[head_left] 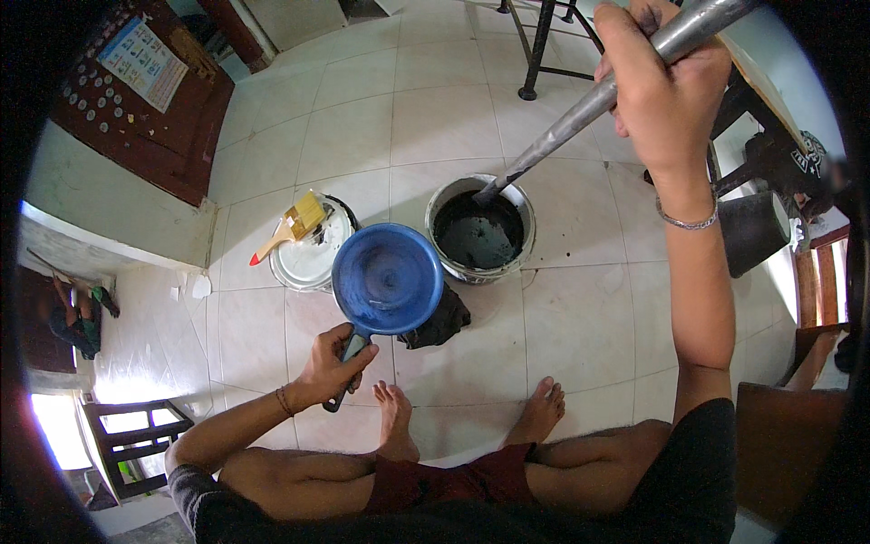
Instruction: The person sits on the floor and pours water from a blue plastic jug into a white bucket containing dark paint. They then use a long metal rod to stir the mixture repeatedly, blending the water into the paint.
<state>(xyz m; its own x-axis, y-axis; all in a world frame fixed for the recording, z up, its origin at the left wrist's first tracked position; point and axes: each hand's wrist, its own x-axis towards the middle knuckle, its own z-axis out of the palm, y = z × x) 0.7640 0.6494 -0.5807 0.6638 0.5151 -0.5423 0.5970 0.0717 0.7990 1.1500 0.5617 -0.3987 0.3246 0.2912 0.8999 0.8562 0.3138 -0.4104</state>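
Observation:
My left hand (328,363) is closed round the handle of a blue plastic dipper (388,276), its round bowl facing up and holding no visible liquid. High on the right, my right hand (666,104) grips a long grey pipe (573,120). The pipe slants down to the left, and its lower end reaches into a paint bucket (527,238) of dark, almost black liquid (476,238). Left of the bucket, a paintbrush (294,225) with yellow bristles and a red-tipped handle lies on a white lid (310,261). The dipper partly covers that lid.
A crumpled black cloth (442,322) lies on the tiled floor (580,317) beside the dipper, near my bare feet. Black stool legs (535,59) stand at the back. A dark bucket (759,234) is on the right, and a brown door (149,100) at the far left.

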